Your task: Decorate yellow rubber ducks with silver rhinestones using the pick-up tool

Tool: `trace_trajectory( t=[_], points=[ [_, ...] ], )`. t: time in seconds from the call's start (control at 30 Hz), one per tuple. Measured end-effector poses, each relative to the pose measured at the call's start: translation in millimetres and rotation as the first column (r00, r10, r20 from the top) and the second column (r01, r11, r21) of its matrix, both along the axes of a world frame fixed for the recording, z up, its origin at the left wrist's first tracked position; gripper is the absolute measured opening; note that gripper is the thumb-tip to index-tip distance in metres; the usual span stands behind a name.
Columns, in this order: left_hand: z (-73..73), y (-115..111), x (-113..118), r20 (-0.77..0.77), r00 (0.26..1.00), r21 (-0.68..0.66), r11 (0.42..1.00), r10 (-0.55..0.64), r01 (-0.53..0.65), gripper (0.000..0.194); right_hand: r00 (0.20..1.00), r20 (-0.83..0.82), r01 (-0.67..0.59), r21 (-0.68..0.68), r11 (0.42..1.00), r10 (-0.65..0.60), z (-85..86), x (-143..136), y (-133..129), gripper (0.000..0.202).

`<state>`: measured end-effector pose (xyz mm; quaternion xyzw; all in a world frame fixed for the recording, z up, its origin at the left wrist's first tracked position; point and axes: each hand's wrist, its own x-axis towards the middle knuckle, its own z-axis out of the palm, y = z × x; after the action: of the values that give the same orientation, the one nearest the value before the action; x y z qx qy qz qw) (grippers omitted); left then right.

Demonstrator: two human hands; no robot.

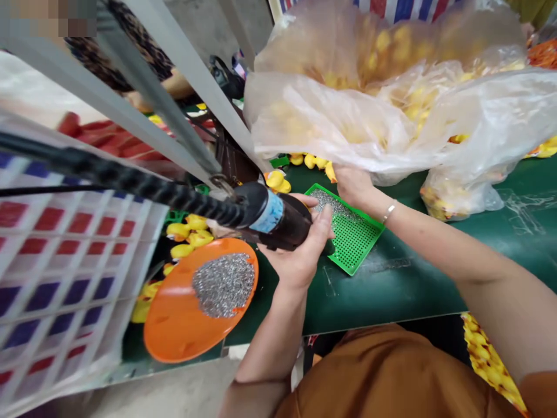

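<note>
My left hand (300,249) is wrapped around a black electric screwdriver (278,217) with a blue band, hung from a thick coiled black cord. Its tip is hidden behind my fingers. Just beyond lies a green perforated tray (357,238), with small silver screws (331,203) heaped at its far end. Past the tray, my right hand (354,184) has its fingers closed at a yellow toy duck (331,172), beside the edge of a plastic bag. The fingertips are partly hidden. More yellow ducks (311,161) sit on the green table (391,290) nearby.
An orange dish (174,325) of silver screws stands at the left, near more ducks (198,232). Large clear bags (331,116) full of yellow ducks cover the back. Grey metal bars (195,75) and a striped woven sheet (65,278) stand left. Another person's arm (174,86) shows behind.
</note>
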<state>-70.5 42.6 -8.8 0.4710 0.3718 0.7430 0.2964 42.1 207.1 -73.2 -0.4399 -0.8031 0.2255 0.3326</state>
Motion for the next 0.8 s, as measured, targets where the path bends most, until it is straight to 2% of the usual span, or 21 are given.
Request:
trace_trajectory(
  t=[0.1, 0.13, 0.17, 0.2, 0.23, 0.3, 0.37, 0.43, 0.5, 0.57, 0.67, 0.8],
  points=[
    [-6.6, 2.2, 6.1, 0.011, 1.0, 0.009, 1.0, -0.005, 0.005, 0.02, 0.963, -0.104, 0.25, -0.017, 0.968, -0.25, 11.3, 39.0, -57.4, 0.033],
    [-9.5, 3.1, 8.0, 0.004, 1.0, 0.004, 1.0, 0.004, -0.004, 0.02, 0.926, -0.205, 0.305, -0.095, 0.947, -0.319, 14.4, 53.4, -76.4, 0.035],
    [-12.4, 4.2, 9.7, -0.01, 1.0, -0.002, 1.0, 0.019, -0.019, 0.021, 0.875, -0.317, 0.308, -0.219, 0.926, -0.366, 16.5, 68.1, -94.7, 0.04],
    [-15.3, 5.1, 11.2, -0.021, 0.999, -0.003, 0.999, 0.035, -0.035, 0.021, 0.812, -0.423, 0.25, -0.369, 0.895, -0.401, 17.3, 82.5, -111.8, 0.043],
    [-18.0, 5.9, 12.6, -0.026, 0.998, 0.003, 0.999, 0.051, -0.051, 0.021, 0.745, -0.512, 0.128, -0.519, 0.845, -0.427, 16.7, 96.2, -127.6, 0.043],
    [-22.5, 6.0, 15.7, -0.013, 0.998, 0.007, 0.998, 0.062, -0.062, 0.021, 0.604, -0.612, -0.172, -0.726, 0.666, -0.511, 11.7, 119.1, -154.9, 0.035],
    [-25.6, 3.9, 19.7, 0.011, 0.999, 0.002, 0.999, 0.043, -0.043, 0.02, 0.48, -0.62, -0.39, -0.785, 0.482, -0.621, 3.4, 133.9, -176.1, 0.025],
    [-27.8, -0.5, 25.1, 0.024, 1.0, -0.01, 1.0, 0.005, -0.004, 0.019, 0.39, -0.596, -0.498, -0.778, 0.383, -0.702, -6.1, 140.2, -191.5, 0.026],
    [-29.6, -5.6, 31.1, 0.03, 0.999, -0.015, 0.999, -0.038, 0.039, 0.02, 0.348, -0.59, -0.547, -0.759, 0.354, -0.729, -15.0, 140.7, -201.6, 0.033],
    [-31.5, -10.0, 36.5, 0.026, 0.998, -0.033, 0.998, -0.061, 0.062, 0.021, 0.346, -0.593, -0.571, -0.748, 0.338, -0.728, -22.6, 138.9, -207.9, 0.034],
    [-34.7, -12.4, 40.8, -0.011, 0.999, -0.071, 0.997, -0.037, 0.036, 0.023, 0.35, -0.6, -0.594, -0.736, 0.324, -0.719, -30.1, 135.8, -213.2, 0.03],
    [-38.1, -11.0, 41.2, -0.038, 0.999, -0.069, 0.998, 0.005, -0.008, 0.025, 0.34, -0.614, -0.639, -0.707, 0.304, -0.712, -30.8, 128.9, -215.5, 0.036]
  ],
)
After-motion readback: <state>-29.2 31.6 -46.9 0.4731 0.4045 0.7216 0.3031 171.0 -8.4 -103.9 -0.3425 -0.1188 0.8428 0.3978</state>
